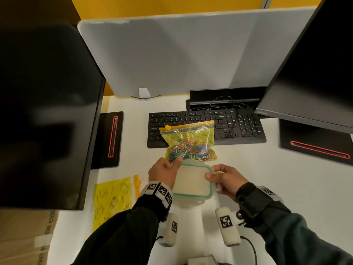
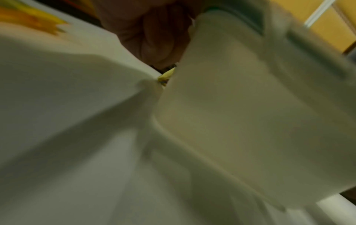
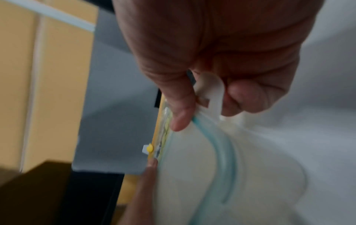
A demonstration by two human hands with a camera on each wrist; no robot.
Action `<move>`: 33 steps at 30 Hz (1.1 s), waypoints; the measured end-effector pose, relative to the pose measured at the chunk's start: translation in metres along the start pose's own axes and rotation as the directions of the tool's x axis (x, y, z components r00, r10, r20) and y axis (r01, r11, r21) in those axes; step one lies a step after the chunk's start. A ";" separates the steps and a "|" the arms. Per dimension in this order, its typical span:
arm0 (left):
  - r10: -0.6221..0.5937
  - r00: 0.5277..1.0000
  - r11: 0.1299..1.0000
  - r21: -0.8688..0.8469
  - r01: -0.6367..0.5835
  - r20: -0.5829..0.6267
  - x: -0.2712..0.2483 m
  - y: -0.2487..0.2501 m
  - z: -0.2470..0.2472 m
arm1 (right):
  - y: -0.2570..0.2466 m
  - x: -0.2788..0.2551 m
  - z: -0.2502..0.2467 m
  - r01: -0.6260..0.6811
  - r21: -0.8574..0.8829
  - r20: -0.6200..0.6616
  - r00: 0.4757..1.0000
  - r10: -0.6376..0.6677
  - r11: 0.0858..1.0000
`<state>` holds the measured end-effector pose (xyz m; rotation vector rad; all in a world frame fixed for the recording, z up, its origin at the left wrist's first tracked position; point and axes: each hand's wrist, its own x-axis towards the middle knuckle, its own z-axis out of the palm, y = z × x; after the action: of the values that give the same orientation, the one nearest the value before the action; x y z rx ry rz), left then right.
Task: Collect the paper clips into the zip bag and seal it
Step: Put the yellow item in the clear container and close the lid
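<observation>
A clear zip bag (image 1: 189,142) with yellow print lies half on the keyboard, holding a heap of coloured paper clips (image 1: 191,151). Its yellow slider (image 1: 168,127) sits at the left end of the zip. In front of the bag, both hands hold a white lid (image 1: 192,180) with a teal seal on top of a white box (image 1: 189,203). My left hand (image 1: 164,171) grips the lid's left edge, thumb on top. My right hand (image 1: 225,178) pinches the lid's right edge and latch tab (image 3: 215,94). The left wrist view shows the box wall (image 2: 240,114), blurred.
A second, flat yellow zip bag (image 1: 112,199) lies at the left front of the white desk (image 1: 267,178). A black keyboard (image 1: 238,127) with a cable lies behind the bag. Dark monitors stand at left (image 1: 47,111) and right (image 1: 315,64), and a grey divider (image 1: 181,54) behind.
</observation>
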<state>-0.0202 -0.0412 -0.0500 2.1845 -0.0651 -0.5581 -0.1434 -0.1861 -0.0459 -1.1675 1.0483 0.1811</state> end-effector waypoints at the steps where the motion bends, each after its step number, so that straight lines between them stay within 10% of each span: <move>1: 0.015 1.000 1.000 0.011 -0.015 0.002 0.000 0.001 -0.002 | -0.002 -0.002 0.002 0.040 -0.095 -0.047 0.998 -0.044 0.995; 6: 0.128 0.992 0.923 0.365 -0.123 0.010 0.011 -0.009 -0.042 | -0.013 -0.018 0.004 0.179 -0.227 -0.136 0.968 -0.213 0.957; 13: -0.174 0.973 0.526 0.850 -0.037 0.149 0.026 -0.048 -0.088 | -0.058 -0.054 0.000 0.232 0.134 0.164 0.954 -0.252 0.963; 17: -0.138 0.979 0.488 0.870 -0.064 0.149 0.023 -0.046 -0.091 | -0.080 -0.075 -0.028 0.671 0.012 -0.178 0.731 -0.658 0.742; 20: -0.137 0.975 0.371 0.922 -0.114 0.176 0.022 -0.037 -0.098 | -0.065 -0.070 -0.048 0.656 -0.432 -0.224 0.588 -0.778 0.620; 27: -0.172 0.950 0.338 0.922 -0.191 0.260 0.008 -0.005 -0.109 | 0.015 -0.031 -0.046 0.091 -0.942 -0.053 0.910 -0.411 0.323; 29: -0.009 0.969 0.296 0.926 -0.235 0.248 0.002 0.020 -0.112 | 0.002 -0.042 -0.041 0.143 -0.908 -0.049 0.897 -0.439 0.394; 33: 0.349 0.917 0.505 0.786 -0.356 0.192 -0.015 0.067 -0.130 | -0.049 -0.074 -0.004 0.482 -0.719 0.073 0.769 -0.635 0.501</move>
<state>0.0296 0.0164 0.0760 2.9397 -0.9423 -0.3061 -0.1557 -0.1829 0.0417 -2.2415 0.7011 -0.0824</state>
